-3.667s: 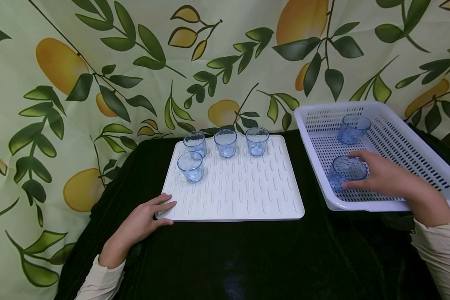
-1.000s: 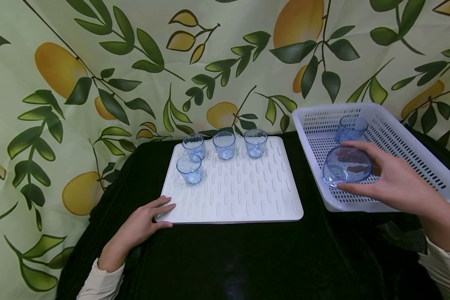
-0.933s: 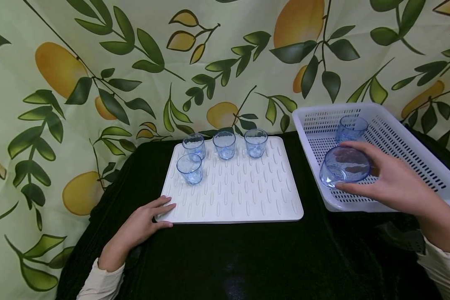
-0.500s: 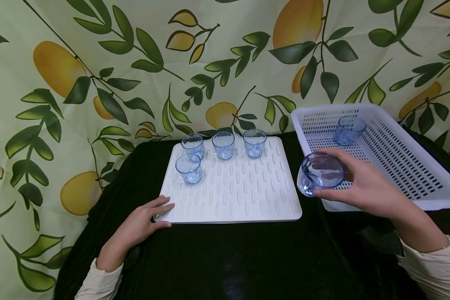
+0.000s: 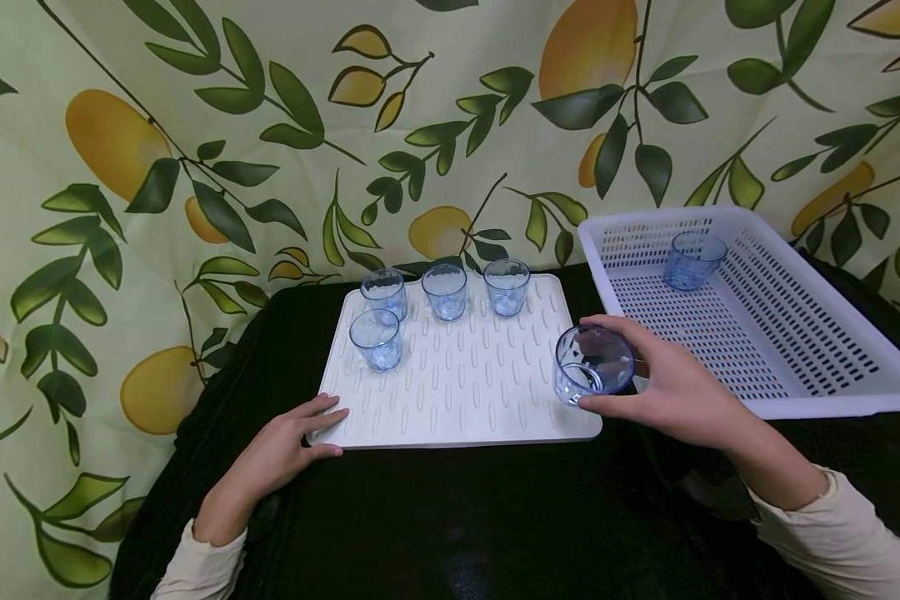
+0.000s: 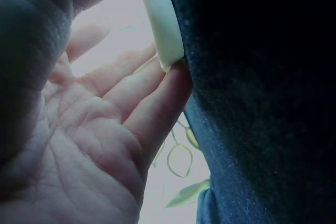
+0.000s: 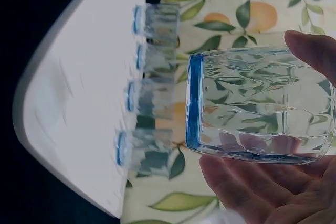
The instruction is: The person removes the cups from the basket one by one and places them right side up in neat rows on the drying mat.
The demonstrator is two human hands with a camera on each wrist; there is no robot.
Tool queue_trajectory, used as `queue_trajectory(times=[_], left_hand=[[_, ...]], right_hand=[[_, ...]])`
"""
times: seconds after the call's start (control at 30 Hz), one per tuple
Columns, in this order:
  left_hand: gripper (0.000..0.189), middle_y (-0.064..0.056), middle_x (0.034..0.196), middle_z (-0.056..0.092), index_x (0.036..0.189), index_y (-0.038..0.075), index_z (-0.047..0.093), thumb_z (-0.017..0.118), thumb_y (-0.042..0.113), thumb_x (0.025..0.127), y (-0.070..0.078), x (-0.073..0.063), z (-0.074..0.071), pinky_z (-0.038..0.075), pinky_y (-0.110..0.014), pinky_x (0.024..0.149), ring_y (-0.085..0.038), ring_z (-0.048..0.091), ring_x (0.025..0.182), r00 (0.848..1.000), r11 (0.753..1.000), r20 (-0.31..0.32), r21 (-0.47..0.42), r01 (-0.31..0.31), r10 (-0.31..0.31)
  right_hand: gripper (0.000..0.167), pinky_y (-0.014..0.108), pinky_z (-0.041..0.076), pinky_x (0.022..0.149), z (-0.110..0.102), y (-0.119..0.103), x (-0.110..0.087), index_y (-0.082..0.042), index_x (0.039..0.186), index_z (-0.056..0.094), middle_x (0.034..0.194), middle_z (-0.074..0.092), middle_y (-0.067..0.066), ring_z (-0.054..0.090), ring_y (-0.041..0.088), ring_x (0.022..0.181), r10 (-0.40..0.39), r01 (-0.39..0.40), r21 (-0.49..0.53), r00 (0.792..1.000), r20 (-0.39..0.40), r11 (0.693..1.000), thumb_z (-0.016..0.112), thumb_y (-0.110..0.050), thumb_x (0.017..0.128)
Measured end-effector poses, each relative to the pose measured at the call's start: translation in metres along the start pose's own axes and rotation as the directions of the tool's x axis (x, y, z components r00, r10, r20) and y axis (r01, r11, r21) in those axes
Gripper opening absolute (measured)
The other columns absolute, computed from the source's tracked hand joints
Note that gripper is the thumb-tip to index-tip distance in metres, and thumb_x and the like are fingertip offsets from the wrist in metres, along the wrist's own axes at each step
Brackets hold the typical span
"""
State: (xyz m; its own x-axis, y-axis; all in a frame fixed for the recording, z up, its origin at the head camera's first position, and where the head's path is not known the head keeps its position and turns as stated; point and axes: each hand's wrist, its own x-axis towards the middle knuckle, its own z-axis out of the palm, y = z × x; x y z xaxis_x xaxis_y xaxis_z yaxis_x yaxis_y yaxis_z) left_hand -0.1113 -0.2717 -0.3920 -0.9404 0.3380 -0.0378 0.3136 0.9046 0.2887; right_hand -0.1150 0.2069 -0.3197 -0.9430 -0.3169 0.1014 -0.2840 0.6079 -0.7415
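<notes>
My right hand (image 5: pixel 675 387) holds a clear blue-tinted glass tumbler (image 5: pixel 592 367) between thumb and fingers, over the right edge of a white ribbed mat (image 5: pixel 480 400). In the right wrist view the glass (image 7: pixel 252 106) lies sideways across the frame, its thick blue base towards the mat. Several like glasses stand upright on the mat: one at the back left (image 5: pixel 384 292), two beside it along the back, and one in front (image 5: pixel 377 340). My left hand (image 5: pixel 273 450) rests at the mat's front left corner with fairly straight fingers; the left wrist view shows fingertips touching the mat's edge (image 6: pixel 165 24).
A white perforated plastic basket (image 5: pixel 817 408) stands to the right of the mat, with one blue-tinted glass (image 5: pixel 693 261) inside near its back left. Dark cloth (image 5: pixel 457 517) covers the table. A cloth printed with leaves and fruit (image 5: pixel 270 50) hangs behind.
My right hand has lifted a glass from the basket and carried it left, out over the mat's right edge. The left hand stays at the mat's corner.
</notes>
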Motion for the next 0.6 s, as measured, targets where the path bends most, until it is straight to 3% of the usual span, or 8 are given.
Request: queue_trajectory(times=[0.2,0.6], left_hand=[[0.053,-0.016,0.148,0.052,0.133,0.012,0.064,0.078,0.027,0.085,-0.001,0.000,0.000,0.045,-0.057,0.106,-0.039,0.048,0.137,1.000,1.000,0.000,0.005,-0.003,0.003],[0.052,-0.016,0.148,0.052,0.134,0.012,0.064,0.077,0.028,0.086,0.000,0.000,-0.001,0.044,-0.058,0.106,-0.039,0.048,0.138,1.000,1.000,0.013,0.001,-0.002,0.002]], right_hand=[[0.088,0.047,0.055,0.088,0.017,-0.006,0.006,-0.021,0.147,0.041,0.130,0.063,0.012,0.066,0.027,0.109,0.013,-0.013,-0.017,0.999,0.043,1.000,0.085,-0.048,0.076],[0.086,0.042,0.055,0.090,0.044,-0.008,0.019,-0.025,0.147,0.041,0.133,0.060,0.010,0.064,0.024,0.110,0.020,-0.023,0.036,0.996,0.085,0.999,0.085,-0.045,0.077]])
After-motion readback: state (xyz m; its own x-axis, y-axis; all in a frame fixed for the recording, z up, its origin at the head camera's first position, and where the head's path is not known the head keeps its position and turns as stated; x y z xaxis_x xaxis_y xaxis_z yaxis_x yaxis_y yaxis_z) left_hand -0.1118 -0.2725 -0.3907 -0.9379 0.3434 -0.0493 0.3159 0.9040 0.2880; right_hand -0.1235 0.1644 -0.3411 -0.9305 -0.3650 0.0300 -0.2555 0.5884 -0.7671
